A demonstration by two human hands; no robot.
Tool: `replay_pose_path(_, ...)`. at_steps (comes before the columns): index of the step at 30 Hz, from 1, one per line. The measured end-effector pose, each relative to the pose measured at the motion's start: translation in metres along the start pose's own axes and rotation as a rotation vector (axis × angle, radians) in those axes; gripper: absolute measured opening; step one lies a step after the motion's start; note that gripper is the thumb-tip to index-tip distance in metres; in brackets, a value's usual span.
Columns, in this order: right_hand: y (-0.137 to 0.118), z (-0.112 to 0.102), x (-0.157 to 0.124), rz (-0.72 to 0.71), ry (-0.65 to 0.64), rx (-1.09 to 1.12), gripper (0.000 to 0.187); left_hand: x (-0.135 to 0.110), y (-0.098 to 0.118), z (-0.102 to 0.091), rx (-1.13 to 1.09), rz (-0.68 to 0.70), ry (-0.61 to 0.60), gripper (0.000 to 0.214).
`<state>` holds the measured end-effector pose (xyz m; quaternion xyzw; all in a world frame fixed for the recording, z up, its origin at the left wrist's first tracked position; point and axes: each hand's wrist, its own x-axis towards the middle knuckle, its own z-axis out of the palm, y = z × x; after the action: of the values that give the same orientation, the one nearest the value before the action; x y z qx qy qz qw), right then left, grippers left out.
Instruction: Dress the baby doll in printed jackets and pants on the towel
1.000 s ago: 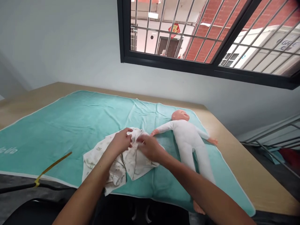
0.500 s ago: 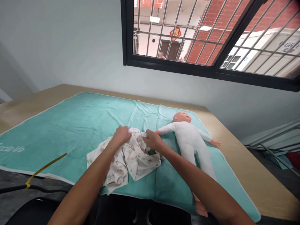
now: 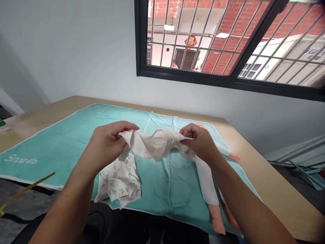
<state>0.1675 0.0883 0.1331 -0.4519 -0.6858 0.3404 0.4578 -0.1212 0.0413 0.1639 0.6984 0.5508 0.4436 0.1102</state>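
A white patterned baby garment (image 3: 158, 144) is stretched between my two hands, raised above the teal cloth (image 3: 154, 183). My left hand (image 3: 111, 137) pinches one end, and my right hand (image 3: 196, 137) grips the other. The garment's lower part is blurred, so I cannot tell its exact cut. Below my left hand, a second white printed baby garment (image 3: 122, 179) lies rumpled on the cloth. On the right lies a baby doll (image 3: 207, 179) with a white fabric body and pink limbs; my right hand and forearm hide most of its head and torso.
The teal cloth covers much of a wooden table (image 3: 256, 173). Behind it are a pale wall (image 3: 83, 51) and a barred window (image 3: 203, 34). A yellow strip (image 3: 30, 186) on a dark cable shows at the lower left. Metal bars (image 3: 297, 159) stand right of the table.
Both hands have risen from the cloth and moved apart, lifting one garment off the pile and stretching it. The other garment stays on the cloth.
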Motion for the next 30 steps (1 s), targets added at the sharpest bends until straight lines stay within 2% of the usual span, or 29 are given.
replay_pose_path(3, -0.007, -0.014, -0.008, 0.030, -0.029, 0.082, 0.017, 0.003, 0.009, -0.008, 0.003, -0.063, 0.008, 0.039)
replay_pose_path(5, -0.001, -0.016, -0.008, 0.090, -0.055, 0.019, 0.018, 0.013, 0.002, 0.000, 0.012, -0.118, -0.099, 0.044)
replay_pose_path(8, 0.036, -0.004, -0.008, 0.207, -0.188, -0.160, 0.031, 0.024, -0.037, 0.038, 0.040, -0.195, -0.406, 0.050)
replay_pose_path(10, 0.073, 0.011, -0.012, 0.292, -0.355, -0.271, 0.021, 0.024, -0.072, 0.072, 0.130, -0.220, -0.604, 0.061)
replay_pose_path(11, 0.090, 0.018, -0.014, 0.353, -0.404, -0.339, 0.015, 0.021, -0.089, 0.088, 0.206, -0.221, -0.671, 0.065)
replay_pose_path(13, 0.116, 0.031, -0.019, 0.424, -0.419, -0.471, 0.026, 0.011, -0.112, 0.108, 0.291, -0.237, -0.750, 0.062)
replay_pose_path(14, 0.121, 0.036, -0.021, 0.432, -0.399, -0.500, 0.031, 0.005, -0.117, 0.111, 0.306, -0.249, -0.747, 0.059)
replay_pose_path(16, 0.113, 0.045, -0.022, 0.407, -0.359, -0.461, 0.031, -0.004, -0.113, 0.101, 0.275, -0.290, -0.668, 0.051)
replay_pose_path(18, 0.086, 0.054, -0.018, 0.363, -0.356, -0.349, 0.031, -0.008, -0.093, 0.076, 0.218, -0.331, -0.540, 0.048)
replay_pose_path(21, 0.040, 0.075, -0.003, 0.278, -0.435, -0.203, 0.035, -0.007, -0.063, 0.027, 0.184, -0.317, -0.386, 0.045)
replay_pose_path(23, 0.025, 0.098, 0.010, 0.193, -0.453, -0.159, 0.036, -0.007, -0.060, 0.003, 0.213, -0.334, -0.296, 0.043)
replay_pose_path(24, 0.026, 0.112, 0.015, 0.157, -0.441, -0.163, 0.035, -0.010, -0.066, -0.004, 0.235, -0.356, -0.252, 0.043)
replay_pose_path(25, 0.031, 0.127, 0.018, 0.129, -0.424, -0.181, 0.033, -0.015, -0.075, -0.005, 0.267, -0.389, -0.211, 0.046)
replay_pose_path(27, 0.051, 0.158, 0.019, 0.095, -0.414, -0.232, 0.028, -0.034, -0.103, 0.005, 0.327, -0.454, -0.156, 0.057)
replay_pose_path(29, 0.074, 0.186, 0.012, 0.066, -0.486, -0.272, 0.034, -0.062, -0.131, 0.027, 0.372, -0.611, -0.158, 0.075)
replay_pose_path(30, 0.082, 0.197, 0.006, 0.053, -0.507, -0.278, 0.036, -0.078, -0.141, 0.040, 0.309, -0.683, -0.194, 0.080)
